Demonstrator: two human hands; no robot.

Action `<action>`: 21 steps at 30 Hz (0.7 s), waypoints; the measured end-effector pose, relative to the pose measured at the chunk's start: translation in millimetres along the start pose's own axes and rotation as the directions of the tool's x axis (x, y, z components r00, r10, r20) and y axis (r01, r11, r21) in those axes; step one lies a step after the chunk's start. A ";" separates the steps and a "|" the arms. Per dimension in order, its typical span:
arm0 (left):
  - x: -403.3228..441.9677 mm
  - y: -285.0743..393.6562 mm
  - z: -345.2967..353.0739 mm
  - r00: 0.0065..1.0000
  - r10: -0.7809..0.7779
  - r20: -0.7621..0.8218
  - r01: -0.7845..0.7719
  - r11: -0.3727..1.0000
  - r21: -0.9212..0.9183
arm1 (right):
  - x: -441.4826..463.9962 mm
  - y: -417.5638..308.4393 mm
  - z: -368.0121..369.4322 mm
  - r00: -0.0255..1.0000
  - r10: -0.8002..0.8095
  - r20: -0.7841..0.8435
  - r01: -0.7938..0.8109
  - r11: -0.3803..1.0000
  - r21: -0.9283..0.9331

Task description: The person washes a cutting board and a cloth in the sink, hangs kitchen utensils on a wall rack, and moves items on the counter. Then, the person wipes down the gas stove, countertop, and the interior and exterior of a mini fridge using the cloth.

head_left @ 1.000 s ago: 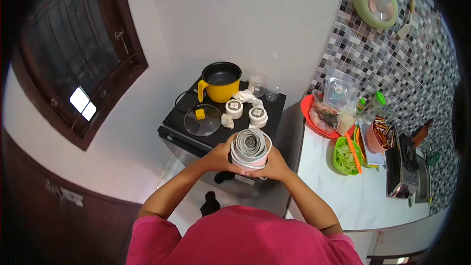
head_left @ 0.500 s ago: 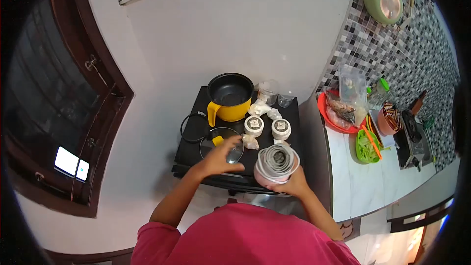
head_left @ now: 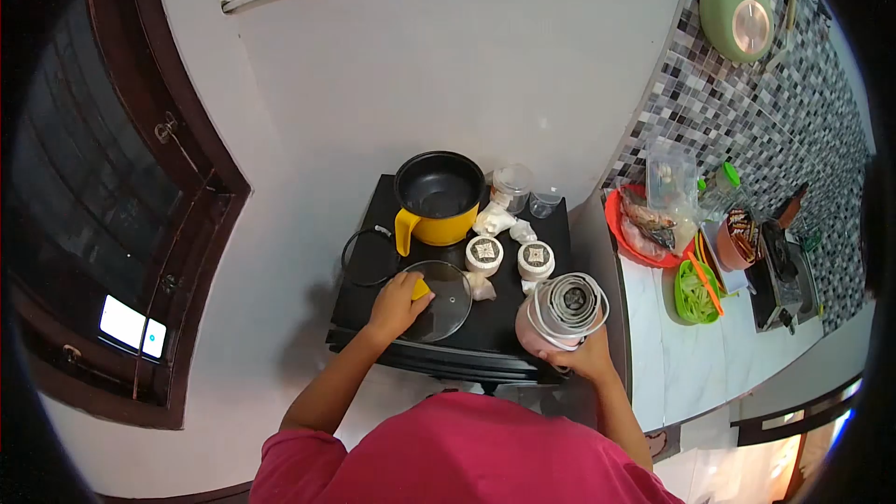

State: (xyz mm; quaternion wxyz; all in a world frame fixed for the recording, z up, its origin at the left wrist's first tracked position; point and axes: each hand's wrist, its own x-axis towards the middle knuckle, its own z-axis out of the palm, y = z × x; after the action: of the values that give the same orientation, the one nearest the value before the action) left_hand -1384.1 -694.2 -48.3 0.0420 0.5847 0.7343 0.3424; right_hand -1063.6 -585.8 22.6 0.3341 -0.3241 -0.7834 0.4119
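Note:
My left hand [head_left: 396, 306] has its fingers closed around the yellow knob [head_left: 421, 289] of a clear glass lid [head_left: 446, 319] on the black tabletop. My right hand [head_left: 586, 357] grips a pink container [head_left: 532, 329] with a grey ringed top and a white handle, near the table's front right corner. Behind the lid stands a yellow pot [head_left: 441, 226] with a black inside. Two small white jars [head_left: 483, 255] with patterned lids stand between the pot and the pink container, with small tied plastic bags beside them.
The black table [head_left: 369, 299] also bears a black ring [head_left: 347, 257] at left and clear containers [head_left: 511, 189] at the back. On the white counter [head_left: 653, 364] at right are a red tray [head_left: 613, 219], a green basket [head_left: 689, 313] of cut vegetables and a stove [head_left: 779, 303].
My left hand, open above the lid before, has come down onto its knob and closed. My right hand has moved the pink container to the right.

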 end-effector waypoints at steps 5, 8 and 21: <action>16.5 29.3 -49.3 0.991 0.106 -0.081 -0.111 0.992 -0.056 | 11.0 5.0 -19.0 1.000 -0.001 0.010 0.001 1.000 -0.009; 49.9 57.8 -80.9 0.990 0.067 -0.128 -0.082 0.990 -0.116 | 17.9 9.3 -29.6 1.000 -0.007 0.004 0.007 1.000 0.019; 217.8 2.7 -37.0 0.992 0.096 -0.078 -0.076 0.971 0.228 | 49.4 42.9 -56.6 0.999 0.002 -0.033 -0.001 1.000 0.030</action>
State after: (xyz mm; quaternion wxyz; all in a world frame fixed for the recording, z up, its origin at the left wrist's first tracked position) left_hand -1467.1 -517.5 55.2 -0.0719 0.6013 0.7432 0.2845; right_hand -1036.9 -503.6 23.0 0.3516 -0.3264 -0.7712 0.4185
